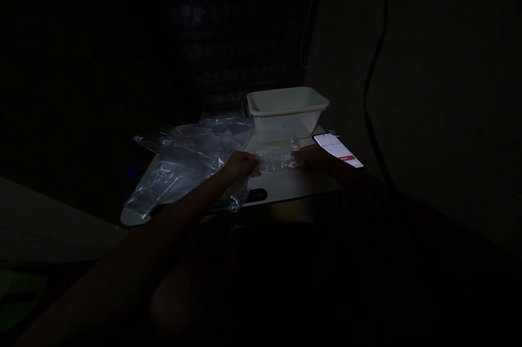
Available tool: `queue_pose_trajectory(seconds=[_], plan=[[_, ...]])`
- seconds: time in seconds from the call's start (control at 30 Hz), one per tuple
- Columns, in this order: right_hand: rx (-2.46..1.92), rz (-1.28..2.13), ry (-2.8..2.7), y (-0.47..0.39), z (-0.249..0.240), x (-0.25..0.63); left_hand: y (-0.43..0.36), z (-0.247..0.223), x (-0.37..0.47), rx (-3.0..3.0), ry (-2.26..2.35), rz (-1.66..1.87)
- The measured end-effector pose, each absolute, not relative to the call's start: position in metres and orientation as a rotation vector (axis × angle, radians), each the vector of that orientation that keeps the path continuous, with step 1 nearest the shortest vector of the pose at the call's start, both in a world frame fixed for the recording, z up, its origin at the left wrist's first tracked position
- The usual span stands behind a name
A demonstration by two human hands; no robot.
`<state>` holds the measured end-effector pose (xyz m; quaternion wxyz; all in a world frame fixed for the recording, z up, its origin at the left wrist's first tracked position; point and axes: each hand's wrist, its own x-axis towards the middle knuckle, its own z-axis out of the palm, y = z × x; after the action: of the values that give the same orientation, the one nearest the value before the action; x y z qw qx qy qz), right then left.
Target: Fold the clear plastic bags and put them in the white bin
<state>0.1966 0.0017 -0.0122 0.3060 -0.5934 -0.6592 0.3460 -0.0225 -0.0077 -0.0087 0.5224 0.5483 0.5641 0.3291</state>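
– At the far left, what?
– A heap of clear plastic bags [183, 148], crumpled and shiny, spread over the left part of the pale table [285, 186].
– And next along?
– The left hand [240, 164], just beside the heap, fingers pinched on the left end of a clear plastic piece [275, 162].
– Lying which way, that piece?
– Directly between the hands, long axis running side to side, in front of the white tub [279, 126]. Too dark to tell whether touching the table.
– Nearer to which hand?
– Neither: one at each end.
– So, the right hand [306, 156]?
– Apart from the left, apparently clamped on the right end, though deep in shadow.
– Farther right?
– A lit phone [338, 148], just past that hand, then a dark hanging cable [365, 97].
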Motion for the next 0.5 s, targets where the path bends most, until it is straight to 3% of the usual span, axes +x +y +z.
queue_pose_trajectory(seconds=[0.5], plan=[[-1.535, 0.889, -1.799, 0.004, -0.012, 0.202, -0.014, -0.002, -0.008, 1.283, 1.415, 0.712]])
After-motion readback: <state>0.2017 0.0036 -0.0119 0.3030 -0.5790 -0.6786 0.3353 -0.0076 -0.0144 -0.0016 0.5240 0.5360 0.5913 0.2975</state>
